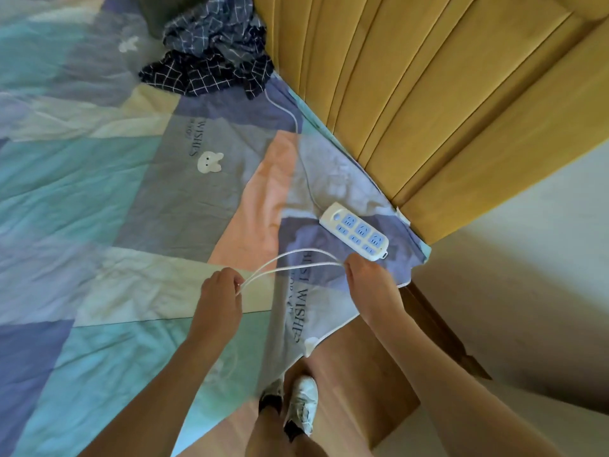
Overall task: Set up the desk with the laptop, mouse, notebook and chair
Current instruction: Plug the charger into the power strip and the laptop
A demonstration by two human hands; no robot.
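Now white cable [296, 260] between left hand [220, 291], right hand [365, 280]

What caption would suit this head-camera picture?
Both hands, left and right, stretch a doubled white cable beside a power strip.

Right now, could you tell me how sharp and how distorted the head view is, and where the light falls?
Head view: strong wide-angle bending, the yellow headboard panels fan outward; centre fairly sharp, the power strip sockets readable; lower edge soft, the shoes blurred; soft, even light, no glare; left hand and right hand grip the white cable.
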